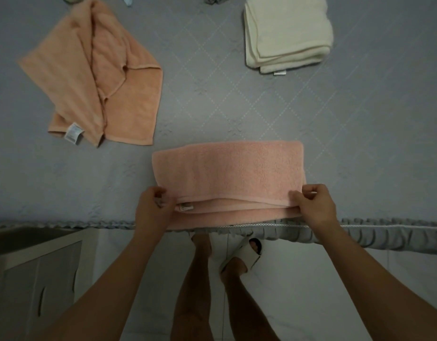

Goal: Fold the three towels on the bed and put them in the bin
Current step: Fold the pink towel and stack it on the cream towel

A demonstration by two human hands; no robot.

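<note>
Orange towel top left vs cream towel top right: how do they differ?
The orange towel lies crumpled and loosely spread, its edges skewed; the cream towel is folded into a neat layered stack. The orange towel covers more of the bed than the compact cream towel. The orange towel's white care label shows at its near corner; the cream towel shows only a small tag at its near edge. Neither is touched by the hands.

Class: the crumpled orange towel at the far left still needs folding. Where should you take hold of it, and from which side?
Pinch the orange towel at its two near corners, by the label, reaching from the bed's near edge. That hem lies flat and exposed; the middle is bunched.
</note>
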